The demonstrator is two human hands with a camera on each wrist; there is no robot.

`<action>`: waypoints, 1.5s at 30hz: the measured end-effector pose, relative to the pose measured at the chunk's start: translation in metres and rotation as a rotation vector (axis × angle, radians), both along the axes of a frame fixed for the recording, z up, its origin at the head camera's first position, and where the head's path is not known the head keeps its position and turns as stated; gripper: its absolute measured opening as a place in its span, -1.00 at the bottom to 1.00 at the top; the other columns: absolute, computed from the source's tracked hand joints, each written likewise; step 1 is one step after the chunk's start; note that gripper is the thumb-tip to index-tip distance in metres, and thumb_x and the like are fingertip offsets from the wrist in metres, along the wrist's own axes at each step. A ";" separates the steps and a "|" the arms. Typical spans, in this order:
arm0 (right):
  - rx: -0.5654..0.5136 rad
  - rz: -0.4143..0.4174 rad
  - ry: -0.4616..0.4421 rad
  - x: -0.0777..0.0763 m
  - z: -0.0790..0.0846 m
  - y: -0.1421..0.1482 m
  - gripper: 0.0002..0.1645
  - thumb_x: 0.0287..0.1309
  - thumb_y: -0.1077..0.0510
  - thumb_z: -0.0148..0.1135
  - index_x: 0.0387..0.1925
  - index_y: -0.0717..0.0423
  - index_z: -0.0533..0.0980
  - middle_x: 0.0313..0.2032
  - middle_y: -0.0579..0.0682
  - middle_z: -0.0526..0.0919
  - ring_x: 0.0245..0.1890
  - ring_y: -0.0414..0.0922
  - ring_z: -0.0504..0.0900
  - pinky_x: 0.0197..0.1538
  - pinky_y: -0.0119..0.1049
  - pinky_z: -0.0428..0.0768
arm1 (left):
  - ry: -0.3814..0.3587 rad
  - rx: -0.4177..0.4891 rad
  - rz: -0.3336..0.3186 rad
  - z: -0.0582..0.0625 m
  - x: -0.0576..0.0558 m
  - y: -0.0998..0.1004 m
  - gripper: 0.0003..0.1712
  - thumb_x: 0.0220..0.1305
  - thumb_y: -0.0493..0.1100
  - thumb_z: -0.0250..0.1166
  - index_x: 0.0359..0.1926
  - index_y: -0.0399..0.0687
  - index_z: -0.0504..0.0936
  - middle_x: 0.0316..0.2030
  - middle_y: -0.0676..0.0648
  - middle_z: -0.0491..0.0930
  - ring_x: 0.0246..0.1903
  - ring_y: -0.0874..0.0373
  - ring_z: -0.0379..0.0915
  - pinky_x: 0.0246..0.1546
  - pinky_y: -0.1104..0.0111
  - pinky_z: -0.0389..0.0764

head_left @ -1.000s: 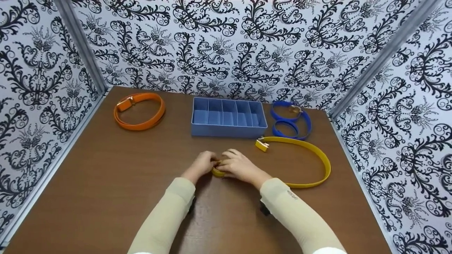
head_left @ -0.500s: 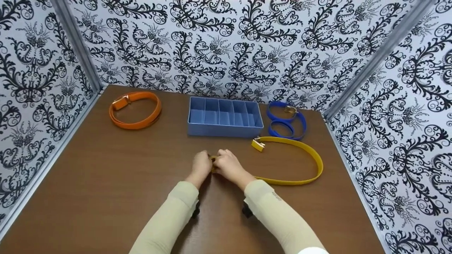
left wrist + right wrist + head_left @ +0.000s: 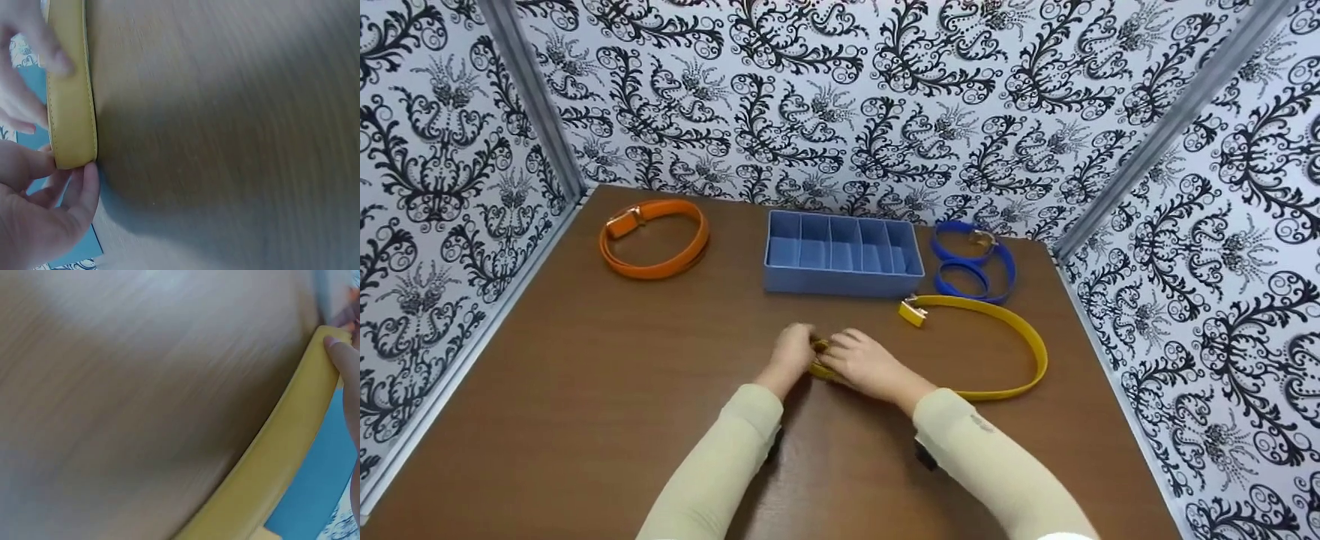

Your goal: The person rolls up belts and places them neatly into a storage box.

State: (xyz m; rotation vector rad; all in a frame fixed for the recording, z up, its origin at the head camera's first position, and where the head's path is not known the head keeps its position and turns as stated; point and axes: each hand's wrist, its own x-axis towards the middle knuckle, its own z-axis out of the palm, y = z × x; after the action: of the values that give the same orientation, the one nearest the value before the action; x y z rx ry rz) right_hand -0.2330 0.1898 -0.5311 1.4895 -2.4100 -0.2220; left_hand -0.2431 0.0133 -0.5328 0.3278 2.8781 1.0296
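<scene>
A yellow belt [image 3: 1030, 335] stands on edge on the brown table, its long loop curving out to the right and its metal buckle [image 3: 913, 310] lying beyond the hands. Its other end is rolled into a small coil between both hands. My left hand [image 3: 790, 355] pinches the coil from the left; in the left wrist view, thumb and fingers [image 3: 84, 194] grip the stitched yellow strap [image 3: 72, 121] at its bend. From the right, my right hand [image 3: 870, 366] holds the strap, its thumb [image 3: 344, 354] lying on the belt in the right wrist view. The coil's inside is mostly hidden.
Behind the hands stands a blue-grey box [image 3: 844, 282] with several compartments. A coiled orange belt [image 3: 656, 270] lies at the back left. To the box's right is a looped blue belt [image 3: 1011, 270], close to the yellow one. Patterned walls [image 3: 825, 97] border the table.
Both hands keep working at the coil; the right hand moved in against the left, then back a little to the right. The yellow loop's right side has drawn slightly inward.
</scene>
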 end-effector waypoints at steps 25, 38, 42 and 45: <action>-0.155 -0.133 -0.027 -0.004 -0.001 -0.041 -0.91 0.01 0.24 0.38 -0.54 0.07 0.64 -0.54 -0.07 0.65 -0.39 -0.05 0.43 -0.20 -0.21 0.45 | 0.011 0.265 0.217 -0.001 0.004 -0.010 -0.77 0.10 -0.44 0.35 -0.16 -0.35 0.68 -0.23 -0.23 0.67 -0.17 -0.13 0.59 -0.15 0.15 0.60; -0.119 0.051 -0.024 -0.007 -0.003 -0.005 -0.71 0.13 0.09 0.37 -0.08 0.01 0.69 -0.09 -0.08 0.70 0.10 0.08 0.52 0.27 0.01 0.33 | 0.049 0.166 0.057 -0.009 0.003 -0.006 -0.82 0.22 -0.47 0.25 -0.22 -0.28 0.73 -0.25 -0.17 0.69 -0.17 -0.08 0.61 -0.13 0.16 0.61; -0.081 0.102 0.022 -0.010 -0.002 0.004 -0.71 0.26 0.26 0.09 -0.10 0.00 0.67 -0.11 -0.10 0.70 0.09 0.05 0.53 0.25 0.02 0.36 | 0.103 0.156 -0.015 -0.011 0.002 -0.005 -0.85 0.18 -0.46 0.29 -0.27 -0.27 0.75 -0.29 -0.15 0.71 -0.21 -0.07 0.62 -0.14 0.16 0.61; -0.115 0.130 0.048 -0.013 -0.004 0.002 -0.68 0.26 0.28 -0.01 -0.27 0.01 0.68 -0.24 -0.11 0.69 -0.01 0.02 0.55 0.18 -0.06 0.41 | 0.133 0.153 -0.057 -0.011 0.003 -0.004 -0.83 0.16 -0.47 0.29 -0.27 -0.24 0.76 -0.31 -0.14 0.71 -0.23 -0.07 0.63 -0.18 0.16 0.61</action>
State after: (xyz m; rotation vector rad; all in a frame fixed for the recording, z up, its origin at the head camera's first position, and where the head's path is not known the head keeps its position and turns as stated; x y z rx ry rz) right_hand -0.2465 0.1920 -0.5351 1.5625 -2.2386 -0.0878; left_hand -0.2404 0.0093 -0.5441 0.5032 2.8910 1.2669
